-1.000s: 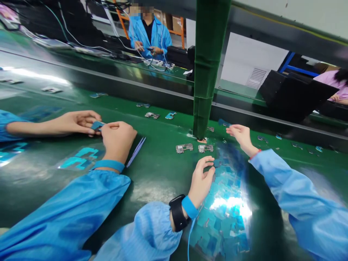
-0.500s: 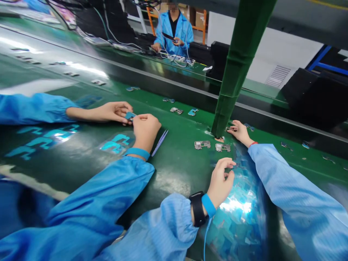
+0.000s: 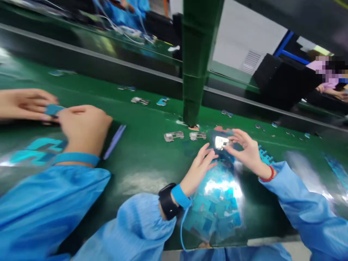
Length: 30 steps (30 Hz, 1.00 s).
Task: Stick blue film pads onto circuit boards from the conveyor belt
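Observation:
My right hand (image 3: 248, 150), with a red band at the wrist, pinches a small shiny phone circuit board (image 3: 221, 142) between thumb and fingers, just over the green surface. My left hand (image 3: 198, 166) wears a black watch and a blue wrist strap; its fingers are apart and hold nothing, just left of the board. Beneath both hands lies a clear plastic sheet or bag (image 3: 217, 203) with many pieces of blue film. Two similar boards, the nearer one (image 3: 198, 136) and the farther one (image 3: 174, 136), lie flat to the left of my hands.
A co-worker's hands (image 3: 84, 123) at the left hold a blue-covered piece (image 3: 53, 109). Purple tweezers (image 3: 114, 142) lie beside them. A green post (image 3: 194, 72) rises from the bench behind the boards. Several boards lie along the back, one blue-covered (image 3: 163, 102).
My right hand has come back from beside the post with a board in it. My left hand's fingers have straightened towards that board. The camera has turned to the right.

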Each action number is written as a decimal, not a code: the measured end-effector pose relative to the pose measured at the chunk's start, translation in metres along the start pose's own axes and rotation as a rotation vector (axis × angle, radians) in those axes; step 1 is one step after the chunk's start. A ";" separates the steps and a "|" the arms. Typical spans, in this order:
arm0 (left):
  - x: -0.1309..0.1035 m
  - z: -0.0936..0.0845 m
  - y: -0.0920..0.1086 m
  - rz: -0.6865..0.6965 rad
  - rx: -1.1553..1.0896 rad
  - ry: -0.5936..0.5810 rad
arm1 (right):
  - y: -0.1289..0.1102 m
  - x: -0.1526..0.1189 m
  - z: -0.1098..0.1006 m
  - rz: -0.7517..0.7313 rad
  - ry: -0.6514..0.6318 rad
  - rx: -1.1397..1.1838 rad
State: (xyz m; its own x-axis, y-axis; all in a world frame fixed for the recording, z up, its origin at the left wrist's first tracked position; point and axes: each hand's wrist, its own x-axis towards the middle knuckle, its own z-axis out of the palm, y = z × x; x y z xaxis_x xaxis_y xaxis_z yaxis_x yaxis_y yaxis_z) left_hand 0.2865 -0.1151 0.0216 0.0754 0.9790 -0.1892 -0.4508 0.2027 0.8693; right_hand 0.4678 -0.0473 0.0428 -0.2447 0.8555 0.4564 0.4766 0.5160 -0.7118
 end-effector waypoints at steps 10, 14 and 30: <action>-0.007 -0.001 0.006 -0.127 0.050 -0.087 | -0.042 -0.075 -0.028 -0.073 0.107 -0.164; -0.009 0.000 0.010 -0.103 0.110 0.055 | -0.051 -0.080 -0.039 0.025 0.267 -0.089; -0.023 0.006 0.017 -0.215 0.153 -0.022 | -0.047 -0.079 -0.035 0.564 0.122 0.308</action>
State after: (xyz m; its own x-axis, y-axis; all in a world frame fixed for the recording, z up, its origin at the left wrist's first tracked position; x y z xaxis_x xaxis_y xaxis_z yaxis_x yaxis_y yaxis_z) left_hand 0.2822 -0.1340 0.0436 0.1753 0.9128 -0.3688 -0.2830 0.4055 0.8692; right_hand 0.4941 -0.1406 0.0589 0.0789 0.9968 0.0126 0.2360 -0.0064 -0.9717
